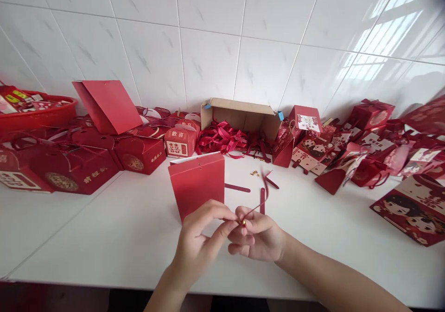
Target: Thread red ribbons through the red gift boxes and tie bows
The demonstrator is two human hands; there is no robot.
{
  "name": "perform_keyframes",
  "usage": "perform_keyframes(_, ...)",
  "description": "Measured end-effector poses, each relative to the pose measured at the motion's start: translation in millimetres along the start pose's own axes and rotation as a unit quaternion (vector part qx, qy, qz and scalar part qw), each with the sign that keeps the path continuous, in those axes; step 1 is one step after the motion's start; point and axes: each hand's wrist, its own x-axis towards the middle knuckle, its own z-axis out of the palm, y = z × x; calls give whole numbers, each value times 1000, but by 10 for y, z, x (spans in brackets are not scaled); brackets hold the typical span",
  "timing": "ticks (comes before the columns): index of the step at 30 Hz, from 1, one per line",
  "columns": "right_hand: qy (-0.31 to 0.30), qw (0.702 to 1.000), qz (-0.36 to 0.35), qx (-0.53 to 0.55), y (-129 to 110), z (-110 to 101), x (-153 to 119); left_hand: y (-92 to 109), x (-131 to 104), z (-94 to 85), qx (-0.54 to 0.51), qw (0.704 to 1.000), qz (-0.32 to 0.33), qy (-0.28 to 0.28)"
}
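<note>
Both of my hands meet above the front of the white table, in front of a plain red box. Between the fingertips of my right hand (260, 238) is a thin dark red strap (267, 192), its free end curving up and away. A small gold stud (244, 223) shows at the strap's near end. My left hand (200, 233) is closed in a pinch at that same end, thumb and forefinger touching it; the exact grip is partly hidden. The upright red box (199, 180) stands just behind my left hand.
Loose straps (238, 188) and several gold studs (255, 173) lie beyond my hands. An open cardboard box (239, 105) with red ribbons (222, 138) stands against the tiled wall. Red gift boxes (76, 168) crowd the left; patterned ones (413, 207) fill the right. A red basket (69, 110) sits far left.
</note>
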Motion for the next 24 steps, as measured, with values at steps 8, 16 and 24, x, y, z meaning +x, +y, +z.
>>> perform_keyframes(8,26,997,14,73,75,67,25,-83,-23,-101,131,985,108,4)
perform_keyframes(16,20,999,10,29,105,36,64,-163,-104,-191,87,994,58,-36)
perform_keyframes(24,21,999,18,42,58,85,46,-133,-58,-151,141,987,64,-48)
